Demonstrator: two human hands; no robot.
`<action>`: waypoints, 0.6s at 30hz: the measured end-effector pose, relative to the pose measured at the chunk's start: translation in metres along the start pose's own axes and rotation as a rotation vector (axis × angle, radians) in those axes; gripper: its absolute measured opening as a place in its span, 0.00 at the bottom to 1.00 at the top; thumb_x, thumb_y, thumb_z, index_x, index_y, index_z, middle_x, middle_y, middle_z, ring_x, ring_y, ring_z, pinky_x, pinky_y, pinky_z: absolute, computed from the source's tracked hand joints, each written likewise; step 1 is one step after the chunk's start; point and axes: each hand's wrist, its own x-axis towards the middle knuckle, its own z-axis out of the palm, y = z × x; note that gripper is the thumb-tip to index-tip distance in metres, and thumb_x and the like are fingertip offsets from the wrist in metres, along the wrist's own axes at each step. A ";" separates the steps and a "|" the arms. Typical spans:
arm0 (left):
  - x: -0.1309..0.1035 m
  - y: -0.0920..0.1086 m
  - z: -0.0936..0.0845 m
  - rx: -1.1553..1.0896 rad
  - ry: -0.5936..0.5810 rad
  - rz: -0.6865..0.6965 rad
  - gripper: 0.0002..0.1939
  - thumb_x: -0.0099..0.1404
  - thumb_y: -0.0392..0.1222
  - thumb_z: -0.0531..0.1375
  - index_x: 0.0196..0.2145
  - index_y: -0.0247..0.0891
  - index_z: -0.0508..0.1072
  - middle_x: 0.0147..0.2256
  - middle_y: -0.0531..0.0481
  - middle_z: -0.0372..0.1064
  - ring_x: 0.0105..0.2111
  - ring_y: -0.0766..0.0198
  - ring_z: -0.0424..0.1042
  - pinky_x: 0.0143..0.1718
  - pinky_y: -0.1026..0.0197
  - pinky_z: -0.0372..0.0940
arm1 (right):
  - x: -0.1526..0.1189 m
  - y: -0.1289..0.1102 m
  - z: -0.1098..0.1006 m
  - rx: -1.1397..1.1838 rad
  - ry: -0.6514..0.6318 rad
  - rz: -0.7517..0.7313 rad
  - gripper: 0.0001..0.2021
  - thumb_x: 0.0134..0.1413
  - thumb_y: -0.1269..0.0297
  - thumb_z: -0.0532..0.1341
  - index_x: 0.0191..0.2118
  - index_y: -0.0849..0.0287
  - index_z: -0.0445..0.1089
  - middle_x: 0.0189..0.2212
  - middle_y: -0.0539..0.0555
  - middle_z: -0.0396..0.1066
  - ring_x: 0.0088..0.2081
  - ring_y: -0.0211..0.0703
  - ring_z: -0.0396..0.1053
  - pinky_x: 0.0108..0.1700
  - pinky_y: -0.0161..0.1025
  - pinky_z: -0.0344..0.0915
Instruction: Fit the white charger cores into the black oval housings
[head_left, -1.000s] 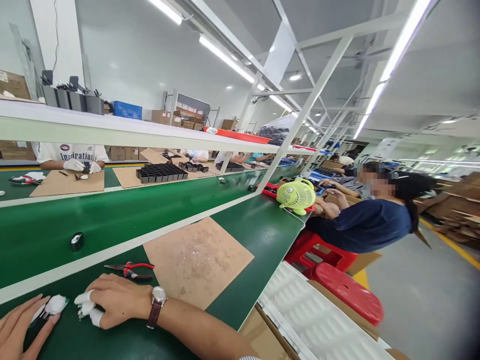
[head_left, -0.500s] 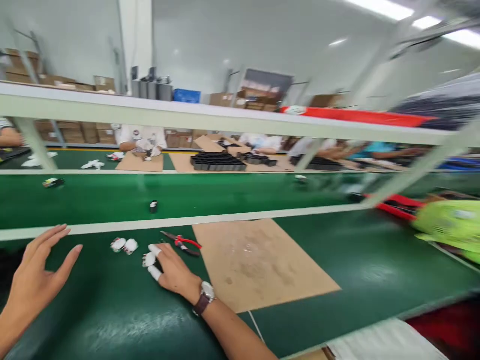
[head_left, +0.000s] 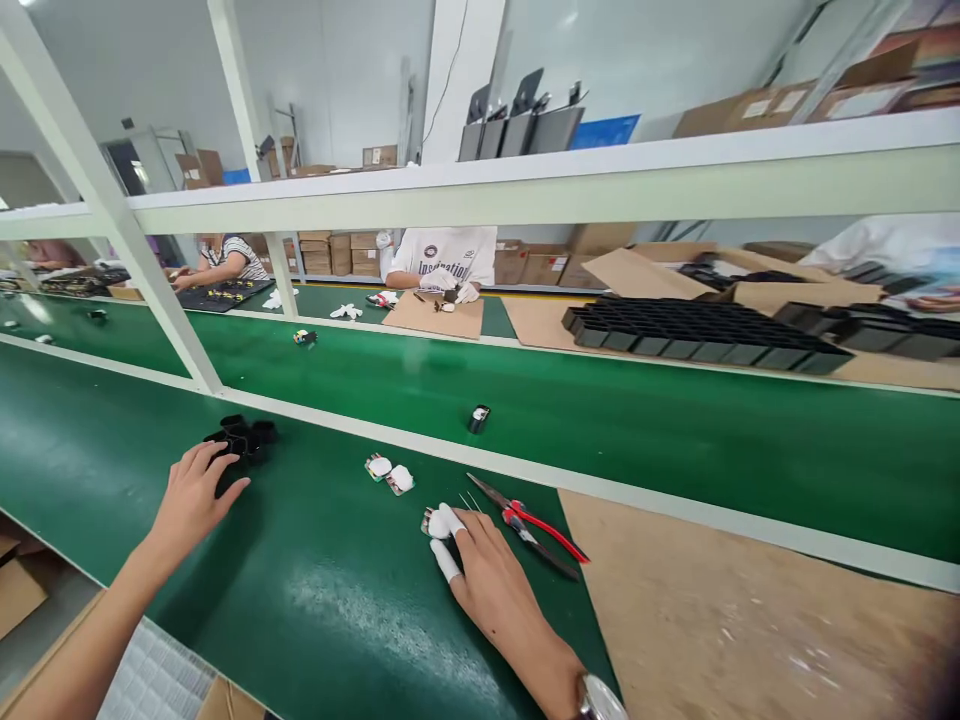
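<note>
On the left, my left hand [head_left: 196, 492] is held with fingers apart, at the near side of a small group of black cups [head_left: 262, 434]; it grips none of them. My right hand [head_left: 487, 570], with white covers on thumb and index finger, has those fingertips around a small white-topped part [head_left: 437, 524] lying on the green table [head_left: 337, 620]. Two similar white-topped parts [head_left: 400, 480] rest to the left of it. Red-handled pliers [head_left: 525, 520] lie just beyond my right hand.
A brown board [head_left: 750, 600] covers the right side. Behind a white rail [head_left: 525, 474], a black cup [head_left: 478, 418] stands on the green belt [head_left: 405, 370]. A slanting post [head_left: 161, 300] rises at left. Across it, a person [head_left: 442, 258] handles parts; black trays [head_left: 697, 335] stand right.
The view has turned left, bringing the black cups into sight. My left hand has come to them, while my right hand remains at the same white-topped part.
</note>
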 end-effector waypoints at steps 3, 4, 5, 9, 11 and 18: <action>0.000 -0.002 0.011 0.051 0.021 -0.002 0.22 0.73 0.56 0.57 0.55 0.41 0.75 0.57 0.34 0.71 0.59 0.37 0.68 0.53 0.39 0.68 | -0.001 -0.002 -0.002 0.029 0.026 0.034 0.14 0.67 0.70 0.58 0.56 0.61 0.69 0.51 0.64 0.73 0.52 0.57 0.71 0.54 0.56 0.74; 0.003 -0.003 0.015 0.058 0.018 0.016 0.21 0.73 0.55 0.57 0.55 0.40 0.76 0.57 0.33 0.70 0.60 0.36 0.67 0.52 0.39 0.68 | 0.000 -0.004 -0.004 0.031 0.024 0.038 0.13 0.67 0.71 0.58 0.55 0.60 0.70 0.51 0.63 0.73 0.52 0.57 0.71 0.54 0.55 0.74; 0.008 -0.003 0.018 0.061 0.008 0.042 0.20 0.74 0.54 0.57 0.53 0.39 0.77 0.57 0.32 0.70 0.61 0.34 0.66 0.52 0.38 0.68 | 0.001 -0.005 -0.006 0.031 0.019 0.040 0.12 0.67 0.72 0.58 0.53 0.60 0.72 0.51 0.63 0.73 0.51 0.57 0.71 0.54 0.55 0.74; 0.033 0.014 0.028 -0.057 -0.005 0.161 0.15 0.75 0.48 0.56 0.38 0.36 0.78 0.55 0.31 0.71 0.63 0.31 0.64 0.55 0.32 0.66 | 0.004 -0.008 -0.012 0.052 0.008 0.064 0.12 0.66 0.74 0.58 0.51 0.59 0.74 0.50 0.62 0.73 0.49 0.55 0.72 0.53 0.54 0.75; 0.043 0.042 0.027 -0.259 -0.035 0.227 0.13 0.75 0.47 0.58 0.38 0.37 0.76 0.57 0.34 0.70 0.60 0.38 0.68 0.58 0.36 0.66 | 0.006 -0.009 -0.012 0.065 0.014 0.079 0.14 0.67 0.73 0.58 0.55 0.59 0.72 0.50 0.62 0.74 0.49 0.57 0.72 0.53 0.55 0.76; 0.046 0.178 0.020 -0.851 -0.539 0.485 0.07 0.73 0.39 0.61 0.48 0.43 0.69 0.65 0.41 0.62 0.60 0.54 0.71 0.61 0.54 0.69 | 0.006 -0.011 -0.013 0.130 0.053 0.101 0.19 0.65 0.71 0.62 0.60 0.60 0.66 0.51 0.63 0.73 0.51 0.58 0.71 0.54 0.59 0.75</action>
